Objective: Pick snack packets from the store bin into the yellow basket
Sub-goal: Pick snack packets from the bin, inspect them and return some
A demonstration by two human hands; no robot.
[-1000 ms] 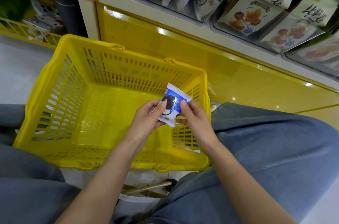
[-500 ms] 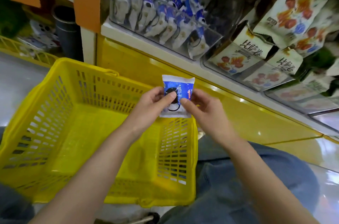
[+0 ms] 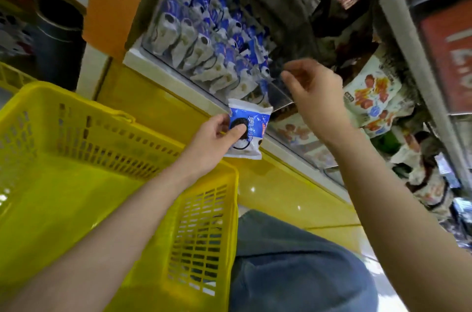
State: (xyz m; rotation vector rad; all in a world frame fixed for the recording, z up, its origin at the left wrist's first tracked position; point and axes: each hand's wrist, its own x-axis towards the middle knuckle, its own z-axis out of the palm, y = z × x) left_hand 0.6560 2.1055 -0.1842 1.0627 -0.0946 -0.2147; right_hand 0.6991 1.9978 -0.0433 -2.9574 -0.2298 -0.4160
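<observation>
The right grip (image 3: 314, 92) has left the snack packet (image 3: 251, 127) and risen, loosely spread and empty, to the far store bin (image 3: 204, 56), while the left grip (image 3: 214, 138) alone pinches the packet, not yet dropped, above the far right rim of the yellow basket (image 3: 76, 96).

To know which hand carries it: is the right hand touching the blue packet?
Apart. The head view shows the right hand up by the bin, with a clear gap to the packet, which only the left hand pinches.
</observation>
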